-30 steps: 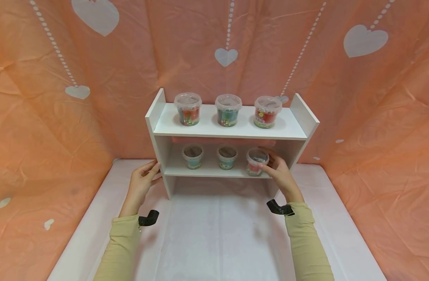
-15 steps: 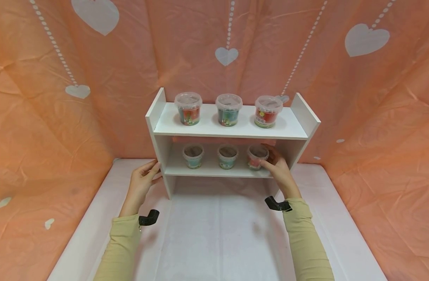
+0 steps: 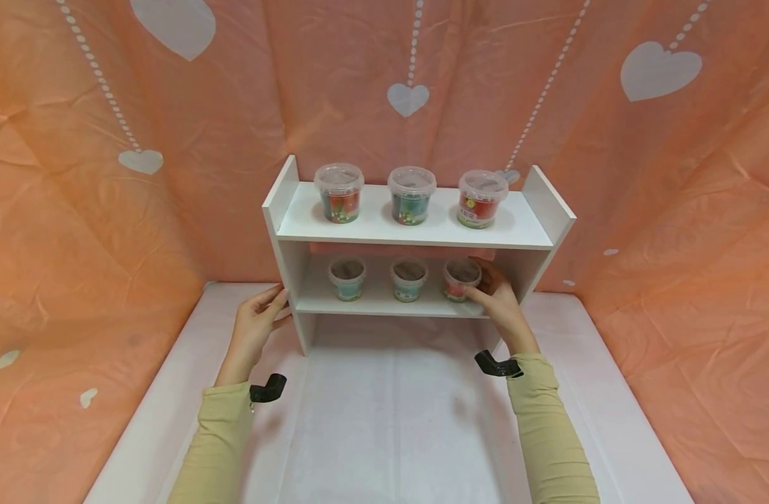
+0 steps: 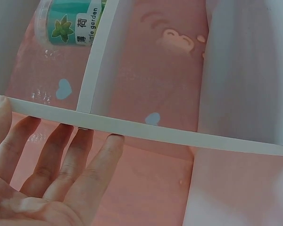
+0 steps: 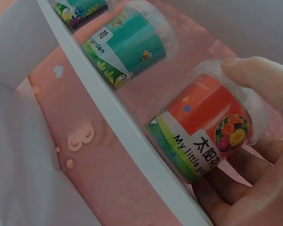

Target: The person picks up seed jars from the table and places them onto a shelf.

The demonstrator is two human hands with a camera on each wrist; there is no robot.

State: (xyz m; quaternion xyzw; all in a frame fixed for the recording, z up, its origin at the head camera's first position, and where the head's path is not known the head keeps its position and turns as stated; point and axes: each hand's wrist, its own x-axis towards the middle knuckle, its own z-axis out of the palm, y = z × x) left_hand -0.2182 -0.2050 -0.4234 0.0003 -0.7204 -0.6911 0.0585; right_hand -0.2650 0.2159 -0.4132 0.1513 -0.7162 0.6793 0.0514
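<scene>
My right hand (image 3: pixel 499 299) grips a clear-lidded plastic tub (image 5: pixel 207 125) at the right end of the lower shelf. Its red label reads "My little ga…" and shows flowers; the thumb lies at the lid, fingers round the far side. The tub's base is right at the shelf surface. My left hand (image 3: pixel 257 318) touches the left side panel (image 4: pixel 146 129) of the white shelf unit (image 3: pixel 415 241), fingertips on its outer face and thumb at the front edge. Two teal-labelled tubs, one at the left (image 3: pixel 347 280) and one in the middle (image 3: pixel 408 280), share the lower shelf.
On the top shelf stand three lidded tubs: a red one at left (image 3: pixel 340 196), a teal one in the middle (image 3: pixel 412 197) and a red one at right (image 3: pixel 480 201). A white-covered table (image 3: pixel 384 420) bears the unit. Orange cloth (image 3: pixel 334 84) with hearts hangs behind.
My right hand has moved the red-labelled tub slightly back from the lower shelf's front edge, level with the teal ones. The left hand stays at the side panel.
</scene>
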